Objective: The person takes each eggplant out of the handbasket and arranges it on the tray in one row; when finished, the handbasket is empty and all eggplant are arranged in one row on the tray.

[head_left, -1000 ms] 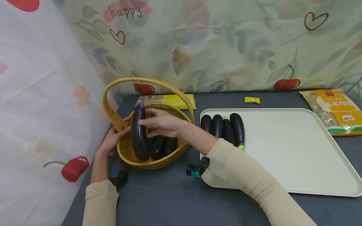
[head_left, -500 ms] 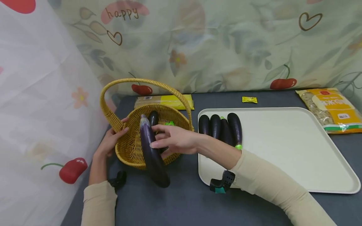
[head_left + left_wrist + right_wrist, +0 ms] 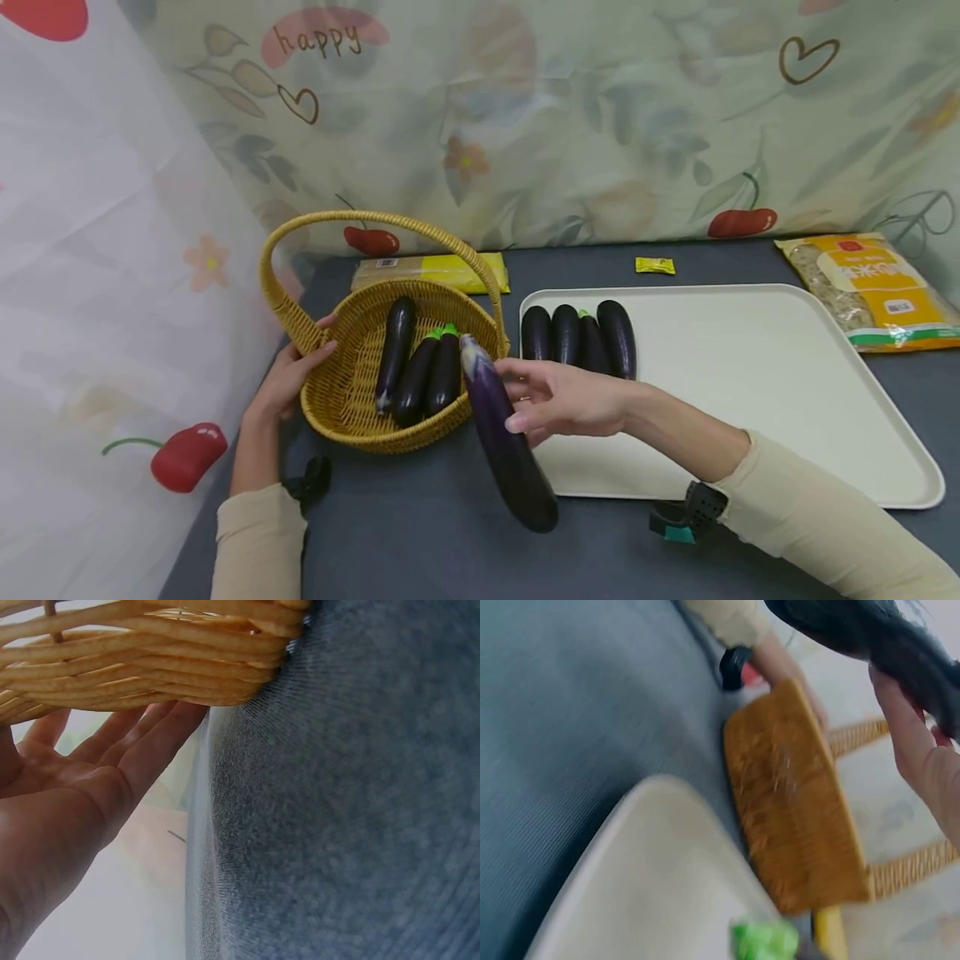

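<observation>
Held eggplant (image 3: 510, 447) between basket (image 3: 341, 392) and tray (image 3: 757, 379), fat end toward 5 o'clock. Right hand (image 3: 573, 400) pinches it; left hand (image 3: 291, 379) grips basket, 9 o'clock side. 4 eggplants (image 3: 591, 343) at tray's 10 o'clock. Advise: steady pinch, low end clear of tray.

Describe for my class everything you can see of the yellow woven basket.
The basket is golden yellow and looks like woven wicker, with a rounded open rim and one tall arched handle. It is on the dark tabletop, left of the white tray and in front of a yellow packet. Three dark purple eggplants lie inside. The left hand holds its left side near the handle's foot.
</observation>
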Tool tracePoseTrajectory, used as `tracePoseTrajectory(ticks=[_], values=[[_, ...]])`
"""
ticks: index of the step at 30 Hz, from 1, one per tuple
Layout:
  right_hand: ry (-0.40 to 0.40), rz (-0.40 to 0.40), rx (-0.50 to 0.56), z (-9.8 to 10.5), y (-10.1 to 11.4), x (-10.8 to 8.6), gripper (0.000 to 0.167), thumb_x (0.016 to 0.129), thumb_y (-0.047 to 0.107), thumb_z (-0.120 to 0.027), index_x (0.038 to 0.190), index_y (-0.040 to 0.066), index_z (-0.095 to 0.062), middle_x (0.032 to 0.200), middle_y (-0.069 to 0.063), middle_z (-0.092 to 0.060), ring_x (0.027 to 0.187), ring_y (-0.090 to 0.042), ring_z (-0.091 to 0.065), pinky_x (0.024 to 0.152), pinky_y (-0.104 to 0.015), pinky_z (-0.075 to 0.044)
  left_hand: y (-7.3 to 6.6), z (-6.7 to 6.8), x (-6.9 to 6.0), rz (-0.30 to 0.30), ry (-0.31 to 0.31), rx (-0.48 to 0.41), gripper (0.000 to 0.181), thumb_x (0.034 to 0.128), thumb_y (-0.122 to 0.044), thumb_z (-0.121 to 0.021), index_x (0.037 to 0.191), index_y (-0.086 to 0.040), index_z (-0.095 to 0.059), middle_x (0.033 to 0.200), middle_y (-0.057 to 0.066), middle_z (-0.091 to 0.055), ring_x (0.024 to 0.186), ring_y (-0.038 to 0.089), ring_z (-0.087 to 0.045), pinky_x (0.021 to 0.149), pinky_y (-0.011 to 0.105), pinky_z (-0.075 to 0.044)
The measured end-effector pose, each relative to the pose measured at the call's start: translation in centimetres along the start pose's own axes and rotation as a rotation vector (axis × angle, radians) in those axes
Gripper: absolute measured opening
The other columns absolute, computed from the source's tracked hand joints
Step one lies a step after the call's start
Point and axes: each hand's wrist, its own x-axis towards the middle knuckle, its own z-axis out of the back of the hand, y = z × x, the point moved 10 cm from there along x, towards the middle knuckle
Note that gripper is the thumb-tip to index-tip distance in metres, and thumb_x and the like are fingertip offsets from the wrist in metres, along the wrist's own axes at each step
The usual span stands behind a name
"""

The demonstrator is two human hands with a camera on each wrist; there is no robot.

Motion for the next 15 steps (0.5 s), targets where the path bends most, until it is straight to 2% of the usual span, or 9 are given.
tracePoseTrajectory(ticks=[4,6,9,12,15], values=[[-0.046,0.025,-0.02,2.1,-0.4,-2.8,0.057,0.092,0.01,-0.064,0.137,0.002,-0.029,0.126,-0.016,-0.05,0.108,-0.027,-0.056,0.088,-0.05,-0.046,0.0,0.0,-0.1,0.003,-0.005,-0.017,0.064,0.0973,-0.025,-0.057,0.152,-0.014,-0.027,0.148,0.022,-0.026,0.11,0.017,-0.054,0.082,0.025,-0.049],[-0.078,0.036,-0.041,3.3,-0.4,-4.2,0.055,0.094,0.007,-0.06,0.137,0.002,-0.028,0.128,-0.018,-0.049,0.109,-0.028,-0.056,0.089,-0.049,-0.046,0.0,0.0,-0.2,0.007,-0.006,-0.028,0.064,0.097,-0.024,-0.058,0.152,-0.014,-0.027,0.149,0.022,-0.026,0.109,0.016,-0.055,0.082,0.025,-0.05],[-0.141,0.047,-0.069,5.3,-0.4,-6.4,0.06,0.095,0.005,-0.056,0.143,0.0,-0.02,0.136,-0.021,-0.043,0.115,-0.029,-0.052,0.092,-0.049,-0.044,-0.1,-0.1,-0.2,0.011,-0.006,-0.033,0.064,0.0967,-0.025,-0.058,0.152,-0.014,-0.027,0.15,0.021,-0.025,0.11,0.016,-0.055,0.082,0.026,-0.05],[-0.208,0.049,-0.088,7.3,-0.3,-8.3,0.068,0.096,0.004,-0.053,0.147,-0.002,-0.009,0.145,-0.027,-0.03,0.121,-0.03,-0.048,0.094,-0.05,-0.042,-0.1,-0.1,-0.1,0.014,-0.006,-0.026,0.065,0.0964,-0.025,-0.059,0.152,-0.015,-0.027,0.151,0.02,-0.023,0.112,0.017,-0.054,0.082,0.026,-0.049],[-0.303,0.029,-0.112,9.5,-0.3,-10.2,0.073,0.097,0.006,-0.053,0.149,0.001,-0.003,0.149,-0.028,-0.022,0.122,-0.028,-0.048,0.095,-0.05,-0.042,-0.1,-0.1,-0.1,0.015,-0.003,-0.016,0.065,0.0963,-0.026,-0.059,0.152,-0.015,-0.027,0.153,0.019,-0.022,0.115,0.019,-0.052,0.083,0.026,-0.049]])
